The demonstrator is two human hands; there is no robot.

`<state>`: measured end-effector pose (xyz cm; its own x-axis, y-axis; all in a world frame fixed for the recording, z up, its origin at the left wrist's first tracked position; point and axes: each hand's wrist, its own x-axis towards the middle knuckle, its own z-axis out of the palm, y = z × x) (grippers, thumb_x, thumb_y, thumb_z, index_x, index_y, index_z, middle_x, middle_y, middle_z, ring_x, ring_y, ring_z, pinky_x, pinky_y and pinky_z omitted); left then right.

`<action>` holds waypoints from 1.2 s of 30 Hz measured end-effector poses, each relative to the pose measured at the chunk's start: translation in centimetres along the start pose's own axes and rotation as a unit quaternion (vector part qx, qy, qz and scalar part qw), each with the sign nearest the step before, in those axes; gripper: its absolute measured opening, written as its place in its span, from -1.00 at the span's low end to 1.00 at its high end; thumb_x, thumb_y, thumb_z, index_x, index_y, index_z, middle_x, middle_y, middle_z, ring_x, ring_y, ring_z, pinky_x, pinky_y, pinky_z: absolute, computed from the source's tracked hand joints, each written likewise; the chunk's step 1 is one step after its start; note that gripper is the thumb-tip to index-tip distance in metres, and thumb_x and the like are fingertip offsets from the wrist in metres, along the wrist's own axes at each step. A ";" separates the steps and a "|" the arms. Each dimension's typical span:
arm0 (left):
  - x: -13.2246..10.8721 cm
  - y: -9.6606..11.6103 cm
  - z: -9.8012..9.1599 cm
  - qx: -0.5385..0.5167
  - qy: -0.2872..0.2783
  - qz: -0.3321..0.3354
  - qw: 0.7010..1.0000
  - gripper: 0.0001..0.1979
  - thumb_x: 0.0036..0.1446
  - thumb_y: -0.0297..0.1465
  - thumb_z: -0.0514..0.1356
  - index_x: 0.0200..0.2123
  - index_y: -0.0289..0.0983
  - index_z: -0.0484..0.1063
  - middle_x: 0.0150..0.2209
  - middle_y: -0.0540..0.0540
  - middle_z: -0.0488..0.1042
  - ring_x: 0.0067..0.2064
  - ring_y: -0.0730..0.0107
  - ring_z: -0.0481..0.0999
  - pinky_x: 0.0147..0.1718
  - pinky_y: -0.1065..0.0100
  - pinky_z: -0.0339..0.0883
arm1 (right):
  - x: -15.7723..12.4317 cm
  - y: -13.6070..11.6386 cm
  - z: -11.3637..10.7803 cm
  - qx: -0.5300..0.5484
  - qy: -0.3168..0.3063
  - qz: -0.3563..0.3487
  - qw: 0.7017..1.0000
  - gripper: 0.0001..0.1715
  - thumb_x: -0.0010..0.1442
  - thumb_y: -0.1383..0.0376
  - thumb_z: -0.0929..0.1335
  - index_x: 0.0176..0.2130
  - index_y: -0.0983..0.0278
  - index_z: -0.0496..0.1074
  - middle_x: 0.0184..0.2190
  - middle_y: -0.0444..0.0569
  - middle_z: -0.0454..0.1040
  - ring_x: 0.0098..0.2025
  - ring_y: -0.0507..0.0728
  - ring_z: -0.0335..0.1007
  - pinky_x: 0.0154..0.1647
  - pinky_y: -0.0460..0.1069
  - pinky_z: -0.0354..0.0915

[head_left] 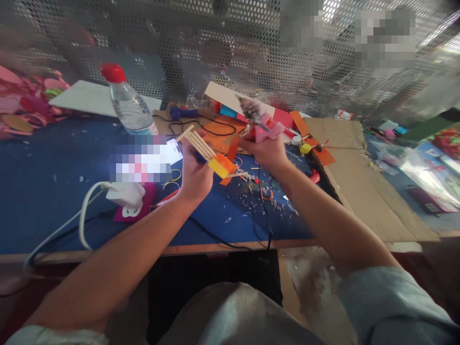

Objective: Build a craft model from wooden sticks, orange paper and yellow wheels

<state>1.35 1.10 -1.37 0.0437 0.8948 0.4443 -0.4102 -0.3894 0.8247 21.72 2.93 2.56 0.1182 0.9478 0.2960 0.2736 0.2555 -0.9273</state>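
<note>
My left hand (197, 176) is closed around a small bundle of wooden sticks (199, 145), with an orange and yellow piece (220, 166) at their lower right end. To its right, my right hand (268, 151) grips a pink glue gun (266, 130) with a small red light; its nozzle end, blurred, points up and left. An orange strip (233, 149) shows between the two hands. Beneath them, white scraps (247, 184) and coloured rubber bands (267, 193) lie scattered on the blue table (230, 221).
A bottle with a red cap (131, 103) stands at the back left, near a lit phone (172, 152). A white charger (125, 194) sits in a pink socket block (153, 194). Black cables cross the table. Cardboard (373, 191) lies right, before a perforated metal screen (179, 52).
</note>
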 end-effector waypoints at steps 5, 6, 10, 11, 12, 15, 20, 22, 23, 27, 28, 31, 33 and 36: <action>-1.1 -0.3 0.5 -0.024 -0.089 -0.033 0.995 -0.39 -0.02 -0.28 0.62 0.04 -0.08 0.44 -0.28 0.05 0.38 -0.36 0.44 0.37 -0.44 0.38 0.30 | -2.3 -3.7 -4.9 0.101 -0.018 -0.085 0.991 -0.42 -0.05 0.18 0.73 -0.24 0.07 0.38 -0.42 -0.24 0.50 -0.40 0.10 0.44 -0.44 0.03 0.38; -1.4 -0.4 0.6 -0.023 -0.119 -0.033 0.992 -0.40 0.00 -0.28 0.61 0.05 -0.09 0.44 -0.29 0.05 0.38 -0.36 0.45 0.37 -0.43 0.37 0.32 | -2.7 -4.2 -5.5 0.102 -0.028 -0.090 0.990 -0.37 -0.07 0.16 0.74 -0.22 0.05 0.36 -0.43 -0.25 0.49 -0.42 0.11 0.43 -0.46 0.03 0.36; -2.6 -0.4 0.7 0.030 -0.202 -0.028 0.979 -0.39 0.12 -0.32 0.55 0.19 -0.09 0.44 -0.13 -0.04 0.48 -0.26 0.43 0.46 -0.33 0.37 0.42 | -3.9 -5.1 -6.1 0.096 -0.025 -0.094 0.991 -0.28 -0.10 0.04 0.75 -0.22 0.03 0.30 -0.42 -0.22 0.52 -0.39 0.14 0.47 -0.46 0.05 0.36; -2.8 -0.4 0.7 0.048 -0.213 -0.015 0.976 -0.37 0.13 -0.34 0.54 0.22 -0.09 0.43 -0.10 -0.05 0.49 -0.23 0.42 0.48 -0.30 0.37 0.43 | -4.0 -5.1 -5.9 0.103 -0.024 -0.097 0.990 -0.26 -0.11 0.01 0.75 -0.23 0.03 0.29 -0.42 -0.22 0.53 -0.40 0.14 0.48 -0.45 0.06 0.37; -2.9 -0.4 0.7 0.064 -0.224 0.001 0.973 -0.36 0.13 -0.36 0.53 0.23 -0.09 0.42 -0.10 -0.05 0.49 -0.21 0.41 0.49 -0.28 0.37 0.44 | -4.1 -5.0 -5.6 0.115 -0.025 -0.102 0.988 -0.25 -0.12 -0.01 0.75 -0.25 0.03 0.28 -0.43 -0.23 0.54 -0.41 0.12 0.46 -0.44 0.05 0.37; -3.2 -0.3 0.8 0.096 -0.259 0.043 0.960 -0.36 0.15 -0.42 0.48 0.26 -0.09 0.39 -0.16 0.00 0.46 -0.22 0.42 0.46 -0.23 0.36 0.42 | -4.4 -4.6 -4.8 0.146 -0.033 -0.123 0.981 -0.26 -0.12 0.01 0.76 -0.28 0.05 0.27 -0.45 -0.28 0.55 -0.50 0.05 0.36 -0.50 0.00 0.29; -3.3 0.3 0.8 0.151 -0.296 0.036 0.942 -0.35 0.19 -0.43 0.43 0.30 -0.10 0.33 -0.16 0.00 0.51 -0.20 0.36 0.50 -0.19 0.31 0.42 | -5.3 -3.9 -3.9 0.125 -0.079 -0.102 0.984 -0.25 -0.11 -0.04 0.76 -0.31 0.07 0.26 -0.42 -0.28 0.57 -0.48 0.06 0.42 -0.47 0.00 0.37; -3.3 0.4 0.8 0.158 -0.310 0.024 0.937 -0.35 0.20 -0.43 0.41 0.31 -0.12 0.30 -0.15 -0.01 0.54 -0.20 0.34 0.53 -0.19 0.29 0.43 | -5.7 -3.8 -3.7 0.111 -0.083 -0.109 0.984 -0.26 -0.10 -0.05 0.76 -0.31 0.06 0.28 -0.42 -0.27 0.57 -0.46 0.09 0.47 -0.44 0.03 0.43; -3.3 0.5 0.8 0.158 -0.317 0.024 0.935 -0.36 0.22 -0.43 0.40 0.30 -0.12 0.29 -0.16 -0.01 0.55 -0.20 0.34 0.53 -0.17 0.27 0.44 | -5.9 -3.8 -3.7 0.103 -0.085 -0.116 0.984 -0.28 -0.09 -0.04 0.76 -0.31 0.05 0.29 -0.42 -0.27 0.58 -0.46 0.10 0.49 -0.44 0.04 0.44; -3.1 0.7 1.0 0.164 -0.317 0.061 0.932 -0.39 0.22 -0.46 0.37 0.28 -0.16 0.26 -0.17 -0.02 0.57 -0.18 0.30 0.56 -0.11 0.22 0.47 | -6.4 -3.4 -3.7 0.101 -0.097 -0.147 0.979 -0.40 0.01 0.03 0.75 -0.29 0.04 0.38 -0.39 -0.28 0.63 -0.45 0.09 0.52 -0.44 0.01 0.42; -3.1 0.8 1.0 0.164 -0.314 0.067 0.933 -0.40 0.22 -0.46 0.37 0.27 -0.16 0.27 -0.18 -0.02 0.57 -0.17 0.29 0.56 -0.11 0.22 0.47 | -6.5 -3.4 -3.7 0.107 -0.096 -0.160 0.977 -0.41 0.02 0.03 0.75 -0.27 0.03 0.39 -0.39 -0.28 0.64 -0.46 0.08 0.51 -0.45 0.01 0.41; -3.0 0.9 1.1 0.159 -0.312 0.070 0.934 -0.43 0.22 -0.47 0.36 0.24 -0.16 0.29 -0.19 -0.01 0.57 -0.19 0.31 0.57 -0.14 0.24 0.47 | -6.8 -3.4 -4.1 0.121 -0.094 -0.193 0.969 -0.39 0.03 -0.01 0.75 -0.24 -0.02 0.38 -0.43 -0.29 0.62 -0.50 0.11 0.50 -0.46 0.05 0.41; -3.0 1.0 1.1 0.161 -0.307 0.073 0.935 -0.48 0.22 -0.47 0.35 0.20 -0.16 0.30 -0.17 -0.02 0.57 -0.19 0.32 0.56 -0.15 0.25 0.46 | -7.0 -3.5 -4.2 0.118 -0.095 -0.191 0.970 -0.37 0.01 -0.04 0.76 -0.24 -0.04 0.37 -0.45 -0.30 0.58 -0.52 0.14 0.50 -0.46 0.08 0.44; -3.0 1.2 1.2 0.154 -0.301 0.081 0.938 -0.48 0.21 -0.49 0.35 0.19 -0.16 0.32 -0.15 -0.05 0.60 -0.17 0.30 0.59 -0.15 0.25 0.45 | -7.1 -3.4 -4.3 0.108 -0.096 -0.182 0.973 -0.36 -0.01 -0.06 0.76 -0.25 -0.04 0.38 -0.44 -0.28 0.58 -0.51 0.16 0.52 -0.44 0.10 0.46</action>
<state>1.80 -2.32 -1.32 0.5483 0.5696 0.6124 -0.1767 -0.6368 0.7505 24.06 -5.48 4.62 -0.1344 0.7998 0.5851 0.0538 0.5955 -0.8016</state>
